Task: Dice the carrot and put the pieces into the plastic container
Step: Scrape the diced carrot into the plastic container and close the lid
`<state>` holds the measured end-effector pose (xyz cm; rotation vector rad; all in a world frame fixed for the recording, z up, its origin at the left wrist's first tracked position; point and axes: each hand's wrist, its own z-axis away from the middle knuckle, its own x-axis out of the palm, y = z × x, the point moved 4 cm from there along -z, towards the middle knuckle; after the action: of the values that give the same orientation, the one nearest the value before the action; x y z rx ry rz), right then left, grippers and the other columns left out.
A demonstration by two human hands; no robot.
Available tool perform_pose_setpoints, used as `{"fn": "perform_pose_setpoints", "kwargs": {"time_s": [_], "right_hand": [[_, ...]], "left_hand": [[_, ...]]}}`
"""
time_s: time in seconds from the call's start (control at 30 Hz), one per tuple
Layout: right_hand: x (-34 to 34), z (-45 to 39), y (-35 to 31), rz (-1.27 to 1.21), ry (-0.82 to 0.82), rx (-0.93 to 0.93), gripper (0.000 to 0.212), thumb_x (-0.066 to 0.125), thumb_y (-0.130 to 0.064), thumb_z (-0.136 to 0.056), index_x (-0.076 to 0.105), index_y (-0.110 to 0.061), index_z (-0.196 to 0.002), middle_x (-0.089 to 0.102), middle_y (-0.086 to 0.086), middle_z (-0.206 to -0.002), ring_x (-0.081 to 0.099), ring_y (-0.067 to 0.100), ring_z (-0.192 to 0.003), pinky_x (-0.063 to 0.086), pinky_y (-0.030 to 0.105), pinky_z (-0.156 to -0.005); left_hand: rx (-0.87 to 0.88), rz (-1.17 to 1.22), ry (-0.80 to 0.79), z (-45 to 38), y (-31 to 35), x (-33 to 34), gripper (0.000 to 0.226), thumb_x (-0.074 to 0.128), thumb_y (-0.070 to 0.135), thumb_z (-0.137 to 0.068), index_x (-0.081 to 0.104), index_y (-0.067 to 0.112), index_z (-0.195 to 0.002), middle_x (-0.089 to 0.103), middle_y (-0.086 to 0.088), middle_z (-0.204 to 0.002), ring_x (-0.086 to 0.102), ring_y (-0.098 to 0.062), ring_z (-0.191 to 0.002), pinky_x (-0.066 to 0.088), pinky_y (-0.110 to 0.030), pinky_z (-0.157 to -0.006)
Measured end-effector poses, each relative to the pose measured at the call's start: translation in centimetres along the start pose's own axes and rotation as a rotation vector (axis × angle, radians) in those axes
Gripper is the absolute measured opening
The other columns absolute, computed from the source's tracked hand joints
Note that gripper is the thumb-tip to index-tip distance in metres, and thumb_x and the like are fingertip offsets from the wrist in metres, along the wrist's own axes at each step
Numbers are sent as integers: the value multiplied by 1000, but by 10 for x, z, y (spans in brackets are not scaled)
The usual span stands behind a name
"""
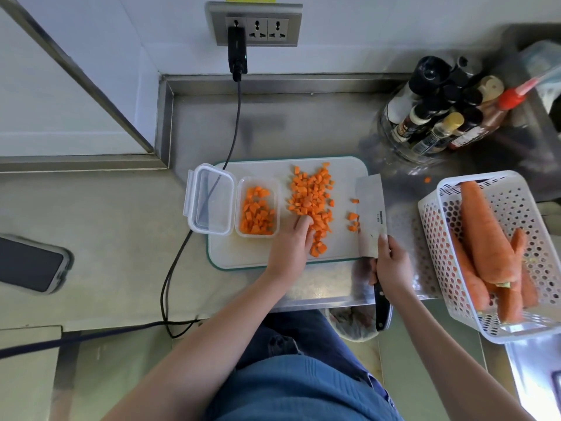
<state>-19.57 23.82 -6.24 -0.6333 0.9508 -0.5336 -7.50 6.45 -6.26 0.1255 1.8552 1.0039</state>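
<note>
— Though the right hand (391,262) covers the top of the black handle, can you tell what it holds?
— Yes, a cleaver (372,214). Its fingers are wrapped round the handle, and one finger lies stretched along the flat of the blade. The blade stands on its edge at the right end of the cutting board (239,253); a few carrot bits just left of it are partly hidden by the steel.
— And the left hand (291,244)?
— It rests on the board, fingers curled against the near left side of the diced carrot pile (312,199). Their tips are tucked among the cubes, so I cannot tell whether they pinch any.
— Where are the pieces meant to go?
— The plastic container (257,206) sits on the left part of the board, just beside the pile, with a layer of carrot cubes inside. Its clear lid (209,202) lies open to the left, hanging over the board's edge.
— Anything else holding things?
— A white perforated basket (516,202) on the counter (121,238) to the right carries whole carrots (485,232); its far corner is cut off by the frame. One stray cube (427,179) lies on the counter behind it.
</note>
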Motion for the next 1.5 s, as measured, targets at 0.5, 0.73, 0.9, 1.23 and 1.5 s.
{"fn": "perform_pose_setpoints", "kwargs": {"time_s": [0.5,0.73,0.9,1.23,1.5], "right_hand": [[34,-8,-31,-102,-131,-10,38,35,-38,-102,56,-10,-90,47,5,-53,43,18,-35,41,29,-38],[3,-43,-45,19,-135,-73,38,37,-39,-102,56,-8,-90,52,7,-56,45,16,-36,42,30,-41],[-1,-79,-80,278,-111,-274,36,38,-36,-101,51,-7,-83,54,12,-67,51,21,-47,39,24,-40],[14,-67,-88,844,-165,-557,32,35,-38,-101,52,-12,-98,63,18,-82,58,39,-73,42,36,-60],[6,-41,-50,633,-247,-442,28,37,-37,-101,50,-17,-85,58,4,-65,57,27,-60,46,32,-53]], "left_hand": [[230,-110,-224,23,-13,24,15,54,23,-86,56,8,-81,54,-4,-77,52,-20,-51,46,-29,-40],[220,-240,-125,7,-10,19,23,38,22,-92,55,7,-89,54,-6,-83,49,-20,-47,40,-27,-34],[261,-266,-122,13,-5,18,10,46,18,-90,43,10,-95,56,-6,-80,49,-19,-47,38,-25,-34],[295,-302,-85,18,5,8,15,54,14,-84,41,13,-91,54,-1,-74,48,-16,-46,22,-18,-39],[246,-270,-59,12,9,6,22,47,18,-91,49,7,-110,54,-11,-109,52,-25,-101,48,-35,-86]]}}
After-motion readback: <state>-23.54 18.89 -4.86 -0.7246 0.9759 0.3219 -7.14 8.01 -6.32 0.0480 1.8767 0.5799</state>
